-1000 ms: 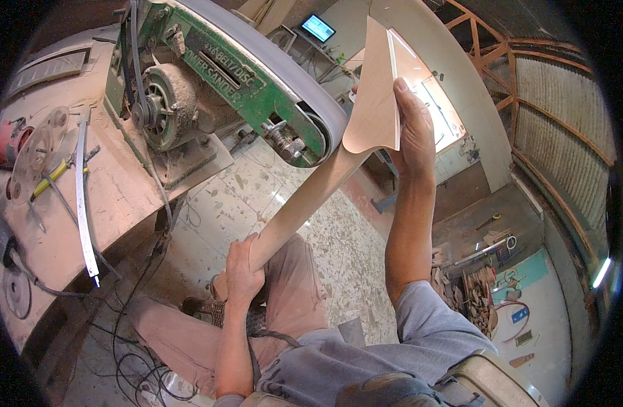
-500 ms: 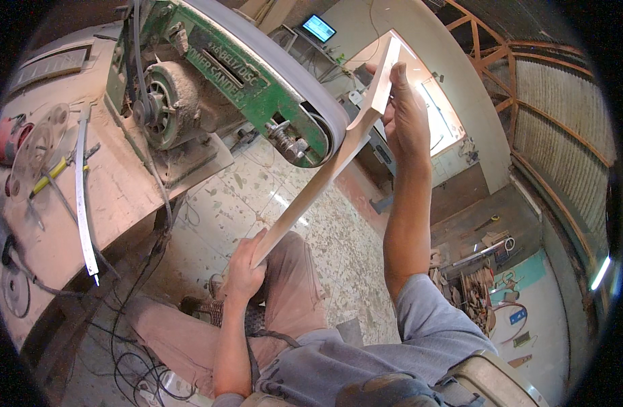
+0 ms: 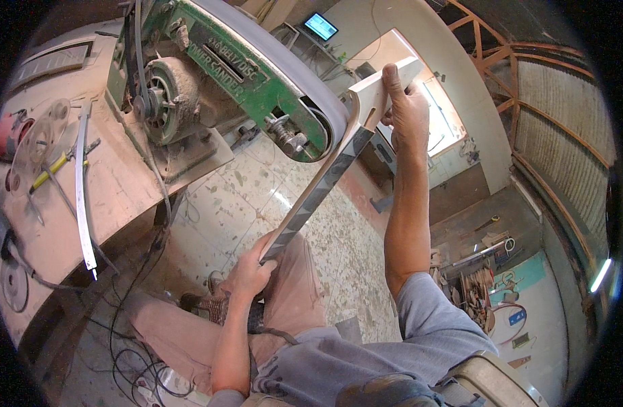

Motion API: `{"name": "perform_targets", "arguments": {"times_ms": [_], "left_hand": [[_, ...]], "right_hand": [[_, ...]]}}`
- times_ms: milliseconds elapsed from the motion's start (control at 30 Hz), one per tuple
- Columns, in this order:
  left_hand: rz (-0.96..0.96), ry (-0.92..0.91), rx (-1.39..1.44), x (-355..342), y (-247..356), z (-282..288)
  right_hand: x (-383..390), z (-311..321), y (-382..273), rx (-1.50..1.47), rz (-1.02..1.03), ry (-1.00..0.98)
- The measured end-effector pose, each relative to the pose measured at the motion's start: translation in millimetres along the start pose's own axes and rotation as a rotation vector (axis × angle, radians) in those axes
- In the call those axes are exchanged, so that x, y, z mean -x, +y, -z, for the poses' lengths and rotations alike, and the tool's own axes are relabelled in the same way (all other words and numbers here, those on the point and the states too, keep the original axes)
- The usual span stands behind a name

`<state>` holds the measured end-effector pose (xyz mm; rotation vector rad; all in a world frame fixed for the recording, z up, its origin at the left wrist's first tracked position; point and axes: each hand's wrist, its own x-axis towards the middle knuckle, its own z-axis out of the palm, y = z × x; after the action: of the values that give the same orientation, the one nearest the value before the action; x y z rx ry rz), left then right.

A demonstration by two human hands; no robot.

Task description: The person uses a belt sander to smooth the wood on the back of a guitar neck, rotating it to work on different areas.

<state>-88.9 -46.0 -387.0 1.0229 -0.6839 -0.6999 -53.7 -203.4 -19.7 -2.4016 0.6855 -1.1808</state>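
Observation:
A long, pale wooden guitar neck (image 3: 310, 198) slants up and to the right, with a dark strip of grey, angular patches along one face. Around its lower end my left hand (image 3: 247, 273) is closed. My right hand (image 3: 408, 112) grips the wide, pale head end, thumb on top; some of its fingers are hidden behind the wood. Just below the head, the curved part of the neck lies against the rounded end of a green belt sander (image 3: 305, 129), or very close to it. A grey sanding belt (image 3: 291, 57) runs over the machine's upper side.
The sander stands on a dusty workbench (image 3: 115, 197) at left. There lie a metal strip (image 3: 83, 197), yellow-handled pliers (image 3: 54, 169), a clear disc (image 3: 44, 146) and a red tool (image 3: 10, 132). Black cables (image 3: 138, 366) hang and coil on the floor. A screen (image 3: 320, 26) is at the far wall.
The guitar neck has been rolled about its length, so the dark patterned face and a slot near the head now show. Both hands turned with it and kept hold.

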Motion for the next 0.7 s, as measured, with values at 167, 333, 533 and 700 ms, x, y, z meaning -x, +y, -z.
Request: {"name": "perform_targets", "arguments": {"times_ms": [167, 333, 533, 700], "left_hand": [[-0.135, 0.033, -0.048, -4.7, -6.4, -4.3], [-0.196, 0.078, -0.168, -4.7, -10.1, -6.6], [-0.227, 0.148, -0.224, -5.3, -21.5, -6.7], [-0.162, 0.153, -0.303, -2.9, -15.6, -6.2]], "right_hand": [[-9.7, 7.7, -3.2, 0.068, -0.039, -0.086], [-14.3, 7.4, -5.8, -0.264, 0.043, -0.261], [-10.3, 10.2, -10.8, -0.422, 0.097, -0.431], [-6.6, 15.7, -14.3, -0.518, 0.079, -0.574]]}}
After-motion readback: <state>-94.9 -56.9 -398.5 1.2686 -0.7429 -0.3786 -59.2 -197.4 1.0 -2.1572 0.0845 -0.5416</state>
